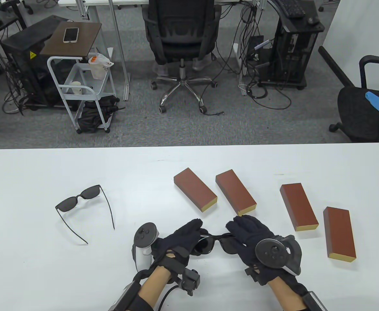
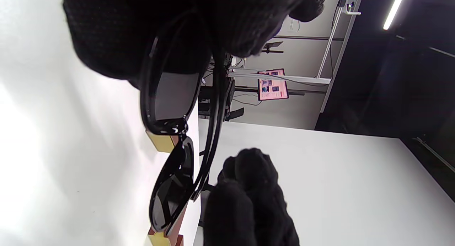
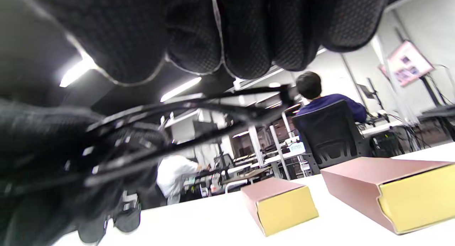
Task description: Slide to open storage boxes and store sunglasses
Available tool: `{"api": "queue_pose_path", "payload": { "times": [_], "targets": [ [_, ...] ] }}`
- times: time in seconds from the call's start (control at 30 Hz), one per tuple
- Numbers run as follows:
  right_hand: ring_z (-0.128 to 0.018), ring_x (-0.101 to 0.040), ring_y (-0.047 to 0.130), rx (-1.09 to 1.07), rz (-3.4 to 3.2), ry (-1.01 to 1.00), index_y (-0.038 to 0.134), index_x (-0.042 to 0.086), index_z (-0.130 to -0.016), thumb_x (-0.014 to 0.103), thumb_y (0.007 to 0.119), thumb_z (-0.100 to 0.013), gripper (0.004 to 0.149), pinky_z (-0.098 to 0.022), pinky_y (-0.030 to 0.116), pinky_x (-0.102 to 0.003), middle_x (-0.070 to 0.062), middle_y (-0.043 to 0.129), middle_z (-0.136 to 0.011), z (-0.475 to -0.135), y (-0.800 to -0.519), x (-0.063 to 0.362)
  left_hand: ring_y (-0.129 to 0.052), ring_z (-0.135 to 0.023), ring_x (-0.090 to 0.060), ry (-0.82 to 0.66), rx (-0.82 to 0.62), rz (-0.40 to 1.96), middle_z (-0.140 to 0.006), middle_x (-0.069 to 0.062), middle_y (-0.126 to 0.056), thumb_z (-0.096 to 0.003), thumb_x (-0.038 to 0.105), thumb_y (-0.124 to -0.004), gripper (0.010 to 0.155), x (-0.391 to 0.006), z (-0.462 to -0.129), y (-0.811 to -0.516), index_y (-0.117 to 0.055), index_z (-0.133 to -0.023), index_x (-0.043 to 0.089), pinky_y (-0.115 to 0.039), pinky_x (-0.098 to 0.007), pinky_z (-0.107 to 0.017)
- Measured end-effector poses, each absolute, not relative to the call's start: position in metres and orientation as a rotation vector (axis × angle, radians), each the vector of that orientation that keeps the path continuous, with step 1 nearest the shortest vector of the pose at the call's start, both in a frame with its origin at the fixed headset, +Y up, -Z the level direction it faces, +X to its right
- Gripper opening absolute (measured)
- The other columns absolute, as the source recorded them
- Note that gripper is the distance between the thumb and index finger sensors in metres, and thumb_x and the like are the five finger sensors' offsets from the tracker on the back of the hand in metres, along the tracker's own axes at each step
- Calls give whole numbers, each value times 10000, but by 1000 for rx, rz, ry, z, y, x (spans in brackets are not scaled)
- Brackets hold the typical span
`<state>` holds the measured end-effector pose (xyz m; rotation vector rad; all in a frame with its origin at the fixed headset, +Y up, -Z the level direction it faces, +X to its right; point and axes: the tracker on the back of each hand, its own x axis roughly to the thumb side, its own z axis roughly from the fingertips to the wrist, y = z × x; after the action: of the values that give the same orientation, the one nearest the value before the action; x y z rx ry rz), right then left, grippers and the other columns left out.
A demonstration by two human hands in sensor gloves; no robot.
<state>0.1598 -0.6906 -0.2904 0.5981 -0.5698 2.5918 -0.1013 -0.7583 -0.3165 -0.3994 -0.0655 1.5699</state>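
We've got the dark sunglasses [image 1: 216, 243] pinched between both grips, left hand [image 1: 178, 241] on one lens end, right hand [image 1: 249, 238] on the other, long axis running 9–3 o'clock over the table [image 1: 30, 275]. Nearest box [image 1: 236, 192], shut, lies at 12 o'clock from right hand, so that hand's closer. 2nd pair [image 1: 79, 201] sits at 10 o'clock.

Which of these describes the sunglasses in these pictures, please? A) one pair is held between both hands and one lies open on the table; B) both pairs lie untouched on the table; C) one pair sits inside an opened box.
A: the left hand and right hand hold one pair of sunglasses, while the other pair lies open on the table, left of them.
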Motion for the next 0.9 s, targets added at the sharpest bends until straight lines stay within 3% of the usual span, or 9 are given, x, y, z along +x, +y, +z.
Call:
{"api": "queue_pose_path", "payload": {
  "times": [0.2,0.47,0.63,0.9],
  "targets": [
    [-688,-338,889,761,2733,-632,889,272,-686,395,892,-302,404,-531,768,-501,-75,923,-736,-282,-692,134,-979,-723,-308,-138,-452,1570,-937,-118,-894,-464,263,-793,549,-96,-317,-762,-735,-1006,195,-874,-473,-496],
    [-575,-296,950,808,2841,-625,900,247,-668,368,878,-299,389,-464,813,-477,-61,977,-622,-279,-696,123,-986,-693,-314,-167,-429,1431,-916,-124,-910,-474,279,-786,536,-99,-319,-759,-755,-1002,196,-859,-487,-472],
    [-571,-294,953,821,2911,-553,908,246,-664,365,881,-296,388,-463,814,-476,-59,981,-616,-281,-701,123,-912,-760,-356,-114,-266,1202,-965,-105,-855,-475,349,-793,570,-114,-320,-746,-719,-1028,231,-768,-552,-525],
    [-581,-280,960,900,3009,-217,914,256,-658,369,888,-292,383,-474,821,-466,-46,989,-618,-287,-723,118,-858,-838,-381,-58,-32,859,-1011,-100,-810,-464,412,-796,558,-152,-327,-729,-766,-1003,269,-728,-581,-571]
  ]
}}
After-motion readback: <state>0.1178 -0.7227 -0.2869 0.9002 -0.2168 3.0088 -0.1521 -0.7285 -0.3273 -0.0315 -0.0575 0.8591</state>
